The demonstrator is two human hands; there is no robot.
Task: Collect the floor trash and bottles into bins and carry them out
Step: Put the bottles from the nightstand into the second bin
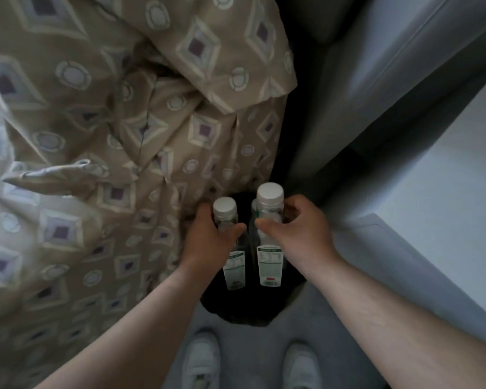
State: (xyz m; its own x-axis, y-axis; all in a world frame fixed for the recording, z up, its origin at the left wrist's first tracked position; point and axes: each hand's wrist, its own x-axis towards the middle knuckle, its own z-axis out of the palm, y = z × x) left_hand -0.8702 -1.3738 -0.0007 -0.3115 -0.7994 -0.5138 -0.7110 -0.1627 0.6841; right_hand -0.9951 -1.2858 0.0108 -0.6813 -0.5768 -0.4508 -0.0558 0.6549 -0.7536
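Head view: my left hand [208, 237] has its fingers curled round a clear plastic bottle w/ white cap [226, 214]. My right hand [298, 228] grips a second clear white-capped bottle [270, 203]. Both are upright, directly over the black bin [236, 307]. Beige diamond-patterned duvet [110, 122] is left of the bin, and my white shoes [202, 357] are just below it.

the person works bare-armed: the left forearm [141, 318] and the right forearm [390, 313] show uncovered all the way to the bottom edge of the view, and the left hand [205, 237] and the right hand [300, 228] are bare too. on the feet are white sneakers, the left shoe [201, 360] and the right shoe [302, 366], both round-toed, with pale lacing blurred in the dim light.
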